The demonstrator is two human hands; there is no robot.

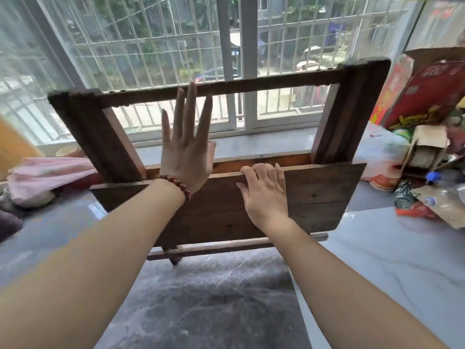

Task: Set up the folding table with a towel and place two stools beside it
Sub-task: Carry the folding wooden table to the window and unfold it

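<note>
Early stage: table [289, 197] on the floor at 12 o'clock, legs [100, 137] half unfolded. Left hand [186, 149] flat, open; right hand [264, 195] curled over top edge. Towel, stools pending.

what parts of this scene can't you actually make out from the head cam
- Head view: the right hand has its fingertips curled over the top edge of the folding table's board, so its grip behind is hidden.
- The table's lower legs are hidden behind the board; only a crossbar shows.
- The left hand hides whether it touches the leg frame.
- The pink cloth is partly cut off by the frame; towel or not is unclear.
- No stools are in view.
</note>
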